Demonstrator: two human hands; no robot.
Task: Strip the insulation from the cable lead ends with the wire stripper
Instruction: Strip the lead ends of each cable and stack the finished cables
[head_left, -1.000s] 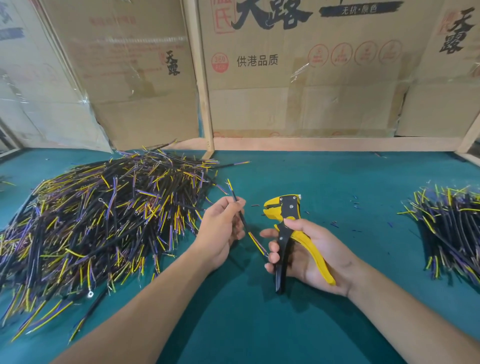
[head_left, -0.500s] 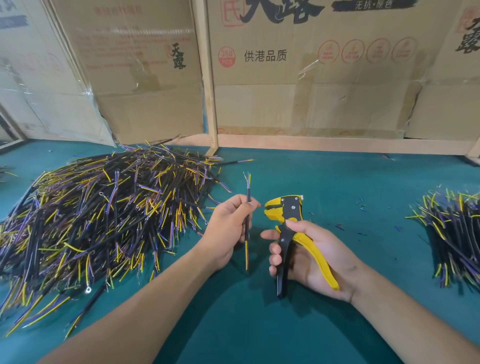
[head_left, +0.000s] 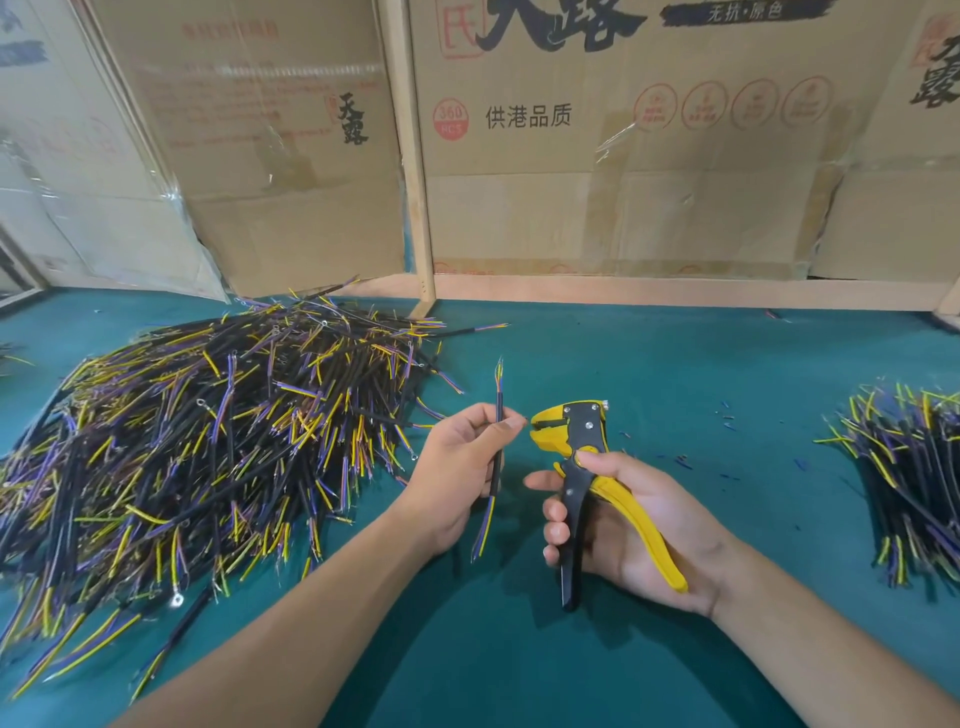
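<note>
The left hand (head_left: 460, 467) pinches one cable (head_left: 497, 441) upright between thumb and fingertips, its leads fanning out at 12 o'clock above the grip and trailing at 6 below. At 3 o'clock, just beside, the right hand (head_left: 634, 525) wraps the stripper (head_left: 582, 467) handles, jaws pointing at the cable, not touching. A big pile (head_left: 208, 441) lies at 9 o'clock on the green table (head_left: 519, 665).

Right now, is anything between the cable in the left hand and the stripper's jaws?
Nothing visible. The left hand pinches the cable upright just beside the stripper in the right hand; only a gap over bare mat separates them. The big pile lies off to the left.
</note>
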